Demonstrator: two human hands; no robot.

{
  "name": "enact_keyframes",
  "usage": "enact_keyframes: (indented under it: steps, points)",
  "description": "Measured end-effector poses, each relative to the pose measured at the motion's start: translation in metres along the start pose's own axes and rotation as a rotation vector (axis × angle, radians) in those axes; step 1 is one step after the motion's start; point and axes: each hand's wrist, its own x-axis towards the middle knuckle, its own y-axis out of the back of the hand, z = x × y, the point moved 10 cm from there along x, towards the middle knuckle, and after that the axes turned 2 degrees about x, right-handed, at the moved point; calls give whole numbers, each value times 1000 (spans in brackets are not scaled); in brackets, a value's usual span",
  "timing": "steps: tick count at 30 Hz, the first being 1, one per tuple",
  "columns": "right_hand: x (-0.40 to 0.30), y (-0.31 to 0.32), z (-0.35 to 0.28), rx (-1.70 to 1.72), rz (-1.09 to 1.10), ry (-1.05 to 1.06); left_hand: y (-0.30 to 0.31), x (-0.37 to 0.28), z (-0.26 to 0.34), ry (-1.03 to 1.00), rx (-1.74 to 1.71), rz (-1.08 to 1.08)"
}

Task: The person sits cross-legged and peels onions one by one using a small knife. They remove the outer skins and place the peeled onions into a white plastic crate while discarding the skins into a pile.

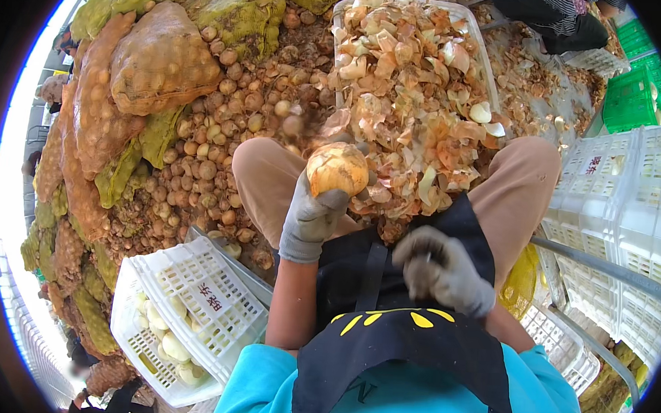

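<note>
My left hand [314, 219], in a grey knit glove, grips a large onion [338, 169] from below and behind. Brown, papery skin covers the onion, with darker smudges near its top. Over the black apron [355, 275], my right hand [445, 268] hangs with curled fingers, also gloved and blurred. A small shiny spot shows at its fingers, but I cannot tell whether it holds a tool. Loose onion skins [408, 121] heap up between my knees, spilling over the near end of a white plastic crate [486, 63].
Unpeeled onions [206, 169] cover the ground at left, beside full mesh sacks [161, 60]. A white crate of peeled onions [190, 311] tilts by my left elbow. Stacked white crates [600, 187] and a metal rail [602, 268] stand at right. Another person [569, 28] is at top right.
</note>
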Motion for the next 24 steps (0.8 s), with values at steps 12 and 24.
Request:
enact_keyframes:
  steps: [12,24]
  points:
    - [63,2,-47,-394,47,160,-26,-3,19,-19,308,102]
    - [56,9,-33,-528,36,186,-45,-5,32,57,329,15]
